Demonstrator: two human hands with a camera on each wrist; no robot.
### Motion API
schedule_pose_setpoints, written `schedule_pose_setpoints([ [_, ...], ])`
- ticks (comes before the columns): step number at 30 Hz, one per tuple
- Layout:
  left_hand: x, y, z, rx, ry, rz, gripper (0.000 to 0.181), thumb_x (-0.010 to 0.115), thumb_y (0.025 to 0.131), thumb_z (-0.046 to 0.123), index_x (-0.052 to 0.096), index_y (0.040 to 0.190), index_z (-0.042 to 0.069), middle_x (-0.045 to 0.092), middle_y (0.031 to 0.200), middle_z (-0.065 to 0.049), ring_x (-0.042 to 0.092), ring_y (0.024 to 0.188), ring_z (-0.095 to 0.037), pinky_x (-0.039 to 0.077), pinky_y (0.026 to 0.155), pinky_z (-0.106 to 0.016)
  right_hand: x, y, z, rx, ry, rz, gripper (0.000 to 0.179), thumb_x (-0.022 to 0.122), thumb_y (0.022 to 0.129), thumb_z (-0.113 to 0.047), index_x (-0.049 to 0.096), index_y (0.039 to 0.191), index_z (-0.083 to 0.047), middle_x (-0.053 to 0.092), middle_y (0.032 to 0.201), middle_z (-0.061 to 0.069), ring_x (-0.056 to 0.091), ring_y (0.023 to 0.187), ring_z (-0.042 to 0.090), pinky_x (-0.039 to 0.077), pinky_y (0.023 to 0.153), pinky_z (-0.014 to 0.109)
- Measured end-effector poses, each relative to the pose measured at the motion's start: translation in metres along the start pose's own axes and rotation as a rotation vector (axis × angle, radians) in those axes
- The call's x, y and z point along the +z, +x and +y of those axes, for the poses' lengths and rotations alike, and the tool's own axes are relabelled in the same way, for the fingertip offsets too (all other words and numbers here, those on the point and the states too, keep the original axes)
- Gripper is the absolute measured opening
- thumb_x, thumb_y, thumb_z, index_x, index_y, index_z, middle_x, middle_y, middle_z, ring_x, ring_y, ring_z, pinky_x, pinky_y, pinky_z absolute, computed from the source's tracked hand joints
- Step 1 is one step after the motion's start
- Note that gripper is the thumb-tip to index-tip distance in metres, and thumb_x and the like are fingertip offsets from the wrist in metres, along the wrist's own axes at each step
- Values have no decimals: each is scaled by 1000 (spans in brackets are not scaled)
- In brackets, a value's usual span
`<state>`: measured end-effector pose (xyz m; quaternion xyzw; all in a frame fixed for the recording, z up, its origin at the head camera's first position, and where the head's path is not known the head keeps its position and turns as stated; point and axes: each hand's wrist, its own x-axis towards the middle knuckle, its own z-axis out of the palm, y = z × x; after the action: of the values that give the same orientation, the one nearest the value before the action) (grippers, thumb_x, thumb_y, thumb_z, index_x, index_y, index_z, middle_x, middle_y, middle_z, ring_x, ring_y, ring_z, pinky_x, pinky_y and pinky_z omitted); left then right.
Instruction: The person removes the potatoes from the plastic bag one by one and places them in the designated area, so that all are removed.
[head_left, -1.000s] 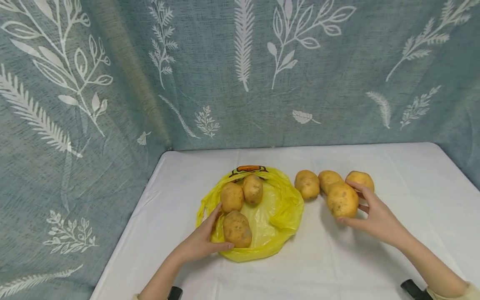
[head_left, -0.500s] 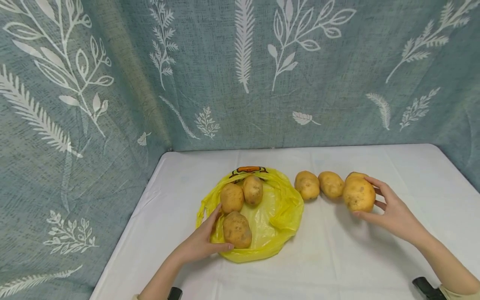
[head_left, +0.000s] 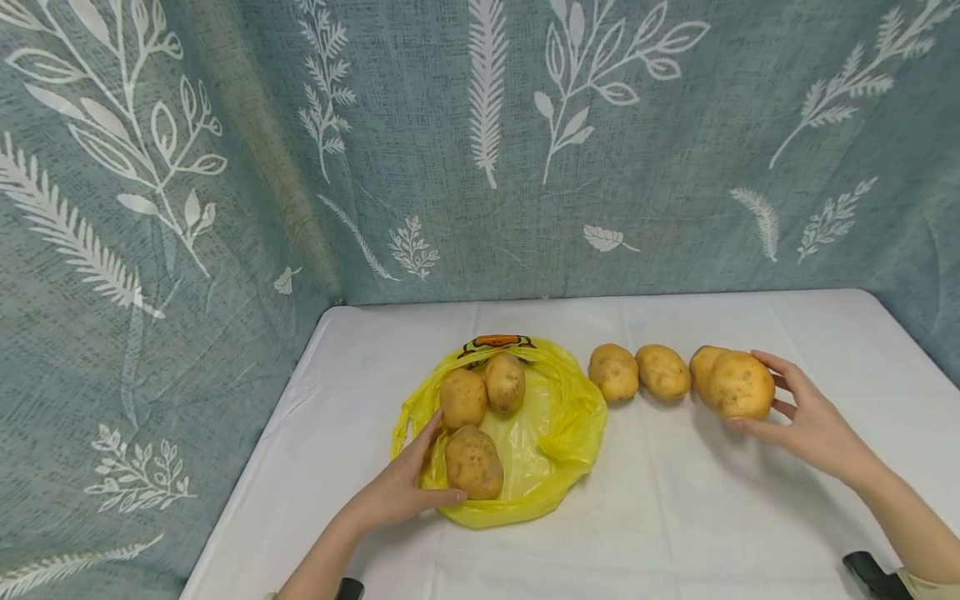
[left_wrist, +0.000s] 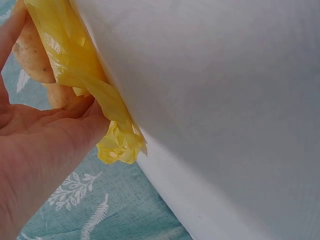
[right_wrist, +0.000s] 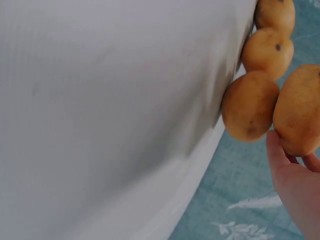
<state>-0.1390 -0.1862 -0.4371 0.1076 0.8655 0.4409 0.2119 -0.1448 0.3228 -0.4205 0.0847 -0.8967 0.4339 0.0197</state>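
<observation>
From a distance, I am seeing the person's left forearm slanting up and rightward from the lower edge. The bare left hand is holding on, its left thumb lying nearly straight on the near side and its left index finger pointing forward, the two spreading into a wide V. I am seeing the right forearm angling in leftward from a pale sleeve. The right hand is gripping, the right thumb pressing opposite the arching right index finger. Both hands are staying well apart.
</observation>
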Motion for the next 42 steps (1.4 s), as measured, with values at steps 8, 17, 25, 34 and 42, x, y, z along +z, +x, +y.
schedule_pose_setpoints([
  [8, 0, 1, 0, 13, 8, 3, 112, 81, 80, 36, 3, 158, 16, 16, 159, -21, 12, 146, -39, 12, 112, -62, -15, 0, 12, 57, 24, -1, 95, 75, 88, -16, 9, 157, -8, 19, 151, 30, 31, 128, 38, 36, 80, 0],
  [17, -1, -1, 1, 5, 10, 1, 112, 80, 80, 37, 3, 158, 16, 16, 159, -21, 12, 145, -40, 13, 112, -64, -27, 1, 33, 106, 3, 31, 95, 72, 90, -21, 6, 158, -15, 17, 151, 28, 33, 127, 23, 38, 78, 0],
  [25, 0, -1, 0, 17, 2, -2, 112, 80, 81, 37, 2, 158, 15, 15, 159, -21, 12, 146, -40, 12, 112, -63, -30, 8, 53, 195, -43, 35, 102, 72, 90, -34, -1, 157, -10, 4, 156, 32, 21, 132, 57, 42, 100, 53],
  [34, 0, 0, 1, 17, 1, -4, 112, 80, 81, 36, 2, 158, 15, 15, 159, -22, 12, 146, -40, 12, 112, -63, -40, 10, 48, 207, -37, -78, 97, 69, 93, -25, -1, 153, 5, 4, 153, 37, 21, 129, 61, 50, 87, 42],
  [42, 1, 1, 1, 14, -3, -5, 112, 80, 80, 36, 3, 158, 15, 15, 159, -22, 12, 145, -40, 12, 112, -63, -39, 15, 53, 199, -63, -134, 96, 70, 91, -23, 2, 151, 10, 10, 150, 40, 26, 126, 60, 50, 84, 32],
])
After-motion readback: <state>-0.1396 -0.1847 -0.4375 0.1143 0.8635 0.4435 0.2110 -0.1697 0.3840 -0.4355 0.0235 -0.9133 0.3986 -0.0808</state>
